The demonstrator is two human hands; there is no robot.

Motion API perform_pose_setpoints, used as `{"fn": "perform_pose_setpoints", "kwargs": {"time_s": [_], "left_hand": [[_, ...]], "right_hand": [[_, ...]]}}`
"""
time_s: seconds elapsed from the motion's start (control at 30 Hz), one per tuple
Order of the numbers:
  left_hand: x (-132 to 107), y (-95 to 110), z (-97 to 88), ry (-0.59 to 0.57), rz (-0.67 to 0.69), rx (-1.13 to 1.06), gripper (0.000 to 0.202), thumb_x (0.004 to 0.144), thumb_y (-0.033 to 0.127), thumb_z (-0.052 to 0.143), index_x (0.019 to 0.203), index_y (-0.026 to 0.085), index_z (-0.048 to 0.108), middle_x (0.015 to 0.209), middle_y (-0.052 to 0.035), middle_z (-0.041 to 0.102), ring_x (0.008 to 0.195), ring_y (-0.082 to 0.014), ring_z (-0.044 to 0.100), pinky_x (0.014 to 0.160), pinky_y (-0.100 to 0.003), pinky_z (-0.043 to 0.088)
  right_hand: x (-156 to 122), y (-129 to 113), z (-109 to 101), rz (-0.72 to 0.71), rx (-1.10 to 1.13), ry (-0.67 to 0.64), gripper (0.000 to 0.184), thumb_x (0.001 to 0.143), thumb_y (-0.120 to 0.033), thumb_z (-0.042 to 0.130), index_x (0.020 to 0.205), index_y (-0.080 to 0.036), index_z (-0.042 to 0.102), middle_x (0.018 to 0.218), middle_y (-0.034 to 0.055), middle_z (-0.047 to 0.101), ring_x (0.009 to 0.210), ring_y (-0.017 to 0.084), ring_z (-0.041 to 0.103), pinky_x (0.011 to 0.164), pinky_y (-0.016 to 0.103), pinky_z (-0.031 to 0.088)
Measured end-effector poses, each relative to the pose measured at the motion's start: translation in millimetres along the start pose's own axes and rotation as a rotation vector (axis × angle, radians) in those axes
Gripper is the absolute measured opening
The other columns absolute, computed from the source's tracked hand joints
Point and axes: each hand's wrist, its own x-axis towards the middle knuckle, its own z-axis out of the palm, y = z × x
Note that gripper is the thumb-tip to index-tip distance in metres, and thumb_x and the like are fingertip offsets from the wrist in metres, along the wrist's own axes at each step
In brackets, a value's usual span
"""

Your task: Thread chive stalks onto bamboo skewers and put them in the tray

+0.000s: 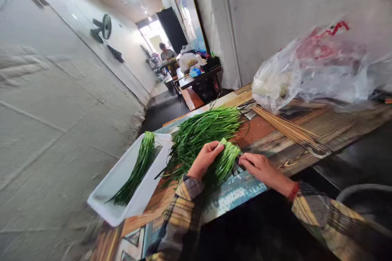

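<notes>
My left hand [206,158] is closed around a bunch of garlic chives [226,159], thumb on top near the pale cut ends. At the right side of that bunch, my right hand [261,169] pinches what looks like a thin bamboo skewer, mostly hidden by the fingers. Behind the hands lies a large loose pile of chives [205,128] on the table. Another chive bundle [139,171] rests in a white plastic tray [101,202] to the left. Several bamboo skewers [284,124] lie to the right of the pile.
Clear plastic bags [321,69] stand along the table's back right, by the wall. The wood-patterned table [275,147] has its near edge below my hands. A grey bucket rim [364,189] shows at lower right. Far off, a person [167,53] is near cluttered tables.
</notes>
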Motion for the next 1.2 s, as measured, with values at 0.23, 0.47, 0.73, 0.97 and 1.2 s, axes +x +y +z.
{"fn": "perform_pose_setpoints", "kwargs": {"time_s": [0.23,0.47,0.73,0.97,1.2], "left_hand": [[2.1,9.6,-0.7,0.057,-0.008,0.020,0.040,0.075,0.049,0.065,0.068,0.011,0.061,0.060,0.0030,0.049,0.054,-0.0058,0.037,0.053,-0.020,0.027],[-1.0,17.4,13.5,0.069,-0.075,-0.085,0.038,0.067,0.047,0.073,0.065,0.010,0.063,0.057,0.0018,0.055,0.049,-0.0057,0.041,0.051,-0.020,0.030],[-0.3,27.8,18.7,0.066,-0.015,0.016,0.039,0.067,0.048,0.071,0.061,0.011,0.063,0.054,0.0021,0.054,0.049,-0.0059,0.041,0.052,-0.020,0.031],[-39.4,37.2,59.6,0.584,0.267,-0.098,0.030,0.081,0.042,0.059,0.080,0.014,0.069,0.071,-0.0025,0.064,0.065,-0.0107,0.056,0.064,-0.022,0.042],[-48.8,-12.0,142.7,0.440,0.086,-0.689,0.039,0.069,0.044,0.073,0.090,0.011,0.069,0.076,-0.0042,0.065,0.065,-0.0102,0.055,0.063,-0.022,0.042]], "right_hand": [[-2.7,-0.2,-2.9,-0.052,0.101,0.065,0.032,0.094,-0.034,0.038,0.090,-0.019,0.066,0.079,0.0032,0.069,0.069,0.016,0.063,0.066,0.026,0.042],[-6.1,9.2,1.4,-0.083,0.121,0.150,0.032,0.093,-0.032,0.038,0.083,-0.019,0.066,0.076,0.0026,0.069,0.068,0.016,0.062,0.065,0.025,0.040],[-3.9,9.1,0.5,-0.058,0.174,0.123,0.030,0.091,-0.030,0.040,0.078,-0.018,0.064,0.059,-0.0016,0.059,0.056,0.013,0.056,0.058,0.024,0.037],[-4.3,4.9,-6.7,0.055,0.323,0.170,0.031,0.092,-0.037,0.039,0.085,-0.017,0.063,0.047,-0.0053,0.051,0.046,0.012,0.049,0.051,0.023,0.036],[-14.0,4.2,-2.5,0.159,0.412,0.178,0.035,0.090,-0.048,0.045,0.088,-0.018,0.063,0.052,-0.0048,0.049,0.044,0.011,0.044,0.045,0.022,0.034]]}}
